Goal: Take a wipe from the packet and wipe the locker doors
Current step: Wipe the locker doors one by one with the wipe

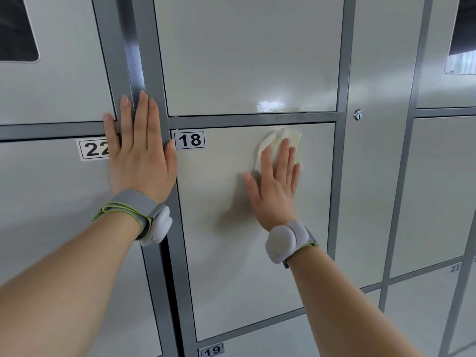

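Note:
Locker door 18, pale grey with a black number label at its top left, fills the middle of the view. My right hand presses a white wipe flat against the upper right part of this door, fingers straight. The wipe sticks out above and beside the fingertips. My left hand lies flat with straight fingers on the grey metal frame post between door 22 and door 18, holding nothing. The wipe packet is not in view.
More locker doors surround door 18: one above, door 19 below, others to the right. A narrow panel with a round key lock stands right of door 18. Dark windows sit in the top corners.

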Demonstrator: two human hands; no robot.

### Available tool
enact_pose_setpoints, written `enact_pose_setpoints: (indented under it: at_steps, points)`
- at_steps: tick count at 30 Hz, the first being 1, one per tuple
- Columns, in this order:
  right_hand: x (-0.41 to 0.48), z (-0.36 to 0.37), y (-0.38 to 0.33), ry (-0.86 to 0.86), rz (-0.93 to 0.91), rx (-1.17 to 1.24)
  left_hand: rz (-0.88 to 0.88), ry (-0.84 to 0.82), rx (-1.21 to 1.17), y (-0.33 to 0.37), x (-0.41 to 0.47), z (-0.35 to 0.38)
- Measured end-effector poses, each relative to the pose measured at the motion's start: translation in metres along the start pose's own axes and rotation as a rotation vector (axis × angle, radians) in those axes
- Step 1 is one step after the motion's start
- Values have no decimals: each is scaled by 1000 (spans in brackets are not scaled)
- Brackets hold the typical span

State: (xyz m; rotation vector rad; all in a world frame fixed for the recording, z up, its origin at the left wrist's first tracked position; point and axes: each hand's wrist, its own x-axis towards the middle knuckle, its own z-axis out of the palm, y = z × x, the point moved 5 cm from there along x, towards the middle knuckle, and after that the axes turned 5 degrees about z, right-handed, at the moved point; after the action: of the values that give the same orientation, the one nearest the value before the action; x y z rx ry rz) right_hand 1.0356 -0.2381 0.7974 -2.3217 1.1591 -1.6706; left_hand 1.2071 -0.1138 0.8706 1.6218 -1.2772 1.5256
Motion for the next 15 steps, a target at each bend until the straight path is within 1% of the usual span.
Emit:
enact_pose_setpoints:
  at_steps: [2,4,7,9,12,15]
  points:
    - [-10,2,14,-3,12,-27,-3,-7,5,0,0,0]
    - [-13,1,23,-19,67,-16,-4,-13,0,1,1,0]
    - [-7,-4,21,-67,159,47,-17,-21,-9,0,1,-1]
    - [5,-12,15,-84,187,110,-41,-24,-18,3,2,-1]
    - [21,-21,6,-76,132,118,-120,-4,-44,12,2,-1]
    - [20,-20,11,-62,53,45,-216,21,-48,23,0,2]
